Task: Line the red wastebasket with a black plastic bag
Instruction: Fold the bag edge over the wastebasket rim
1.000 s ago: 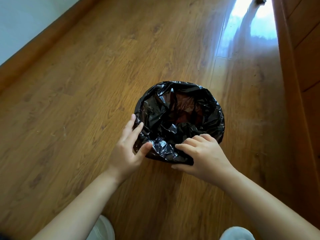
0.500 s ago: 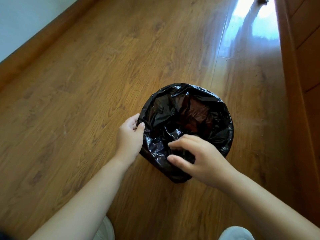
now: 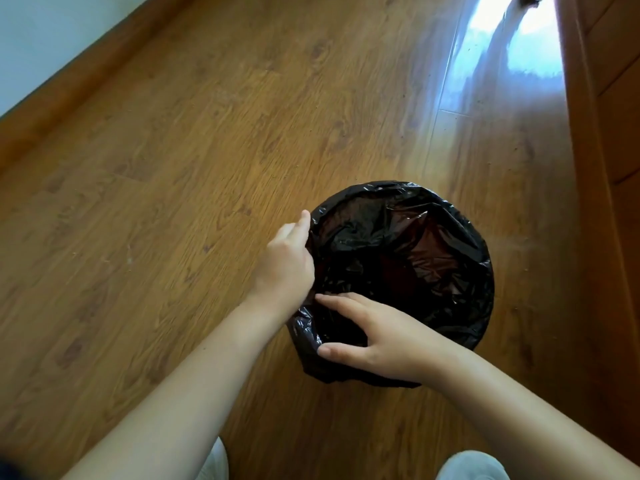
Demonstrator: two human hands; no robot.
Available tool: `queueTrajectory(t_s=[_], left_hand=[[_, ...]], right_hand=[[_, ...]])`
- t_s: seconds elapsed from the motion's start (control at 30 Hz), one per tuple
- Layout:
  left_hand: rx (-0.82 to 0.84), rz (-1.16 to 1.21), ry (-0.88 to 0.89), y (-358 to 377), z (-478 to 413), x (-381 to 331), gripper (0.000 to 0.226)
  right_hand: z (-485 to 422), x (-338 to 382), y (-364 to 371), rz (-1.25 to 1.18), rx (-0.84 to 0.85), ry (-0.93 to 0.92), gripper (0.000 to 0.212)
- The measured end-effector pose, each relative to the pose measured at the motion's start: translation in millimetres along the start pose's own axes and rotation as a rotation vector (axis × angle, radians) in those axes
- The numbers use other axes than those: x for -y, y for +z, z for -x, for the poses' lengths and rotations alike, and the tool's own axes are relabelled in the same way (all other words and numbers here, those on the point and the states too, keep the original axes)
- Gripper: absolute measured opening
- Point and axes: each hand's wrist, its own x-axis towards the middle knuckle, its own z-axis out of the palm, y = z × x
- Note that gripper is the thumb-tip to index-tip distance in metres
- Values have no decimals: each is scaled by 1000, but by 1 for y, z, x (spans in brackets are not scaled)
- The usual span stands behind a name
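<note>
A glossy black plastic bag point(image 3: 408, 258) is draped over a round wastebasket on the wooden floor and folded down over its rim. The bag hides the basket's red body; only a dull reddish tint shows through the plastic inside. My left hand point(image 3: 285, 263) is pressed against the bag's left rim, fingers pointing away from me. My right hand point(image 3: 377, 336) lies on the near rim, fingers on the top fold and thumb on the bag's outer skirt, pinching the plastic.
Wooden floor point(image 3: 173, 202) stretches to the left and far side. A skirting board and white wall point(image 3: 41, 39) run along the upper left. A wooden cabinet or door point(image 3: 613, 133) stands close on the right. Two white shoe tips point(image 3: 471, 465) show at the bottom edge.
My left hand has slid from the near-left rim further up the left side. My right hand has shifted left along the near rim and spread over the fold. The bag sits lower around the basket.
</note>
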Motion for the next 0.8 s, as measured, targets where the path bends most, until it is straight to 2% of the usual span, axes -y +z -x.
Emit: queueTrajectory(t_s=[0.07,0.13,0.17,0.2,0.27,0.37,0.53,0.7,0.8], left_hand=[[34,57,-34,-3,-5,3,50],[65,78,-51,-5,-5,5,49],[74,70,-42,-6,-4,5,49],[80,61,-31,-8,-2,5,49],[99,53,-29,-10,3,4,49],[130,64,-10,-10,11,9,50],[143,138,55,-1,20,12,50],[156,197,64,1,21,20,48],[157,221,60,3,21,21,49]], right_hand=[[4,-2,-7,33,-140,-68,52],[5,-9,-13,216,-371,-147,41],[4,-13,-15,316,-435,-152,42],[3,-17,-17,407,-427,-126,48],[-2,-26,-14,507,-286,-45,65],[-13,-40,1,506,-110,54,79],[-39,-52,24,528,14,202,97],[-57,-61,44,737,273,353,102],[-62,-72,49,744,330,414,100]])
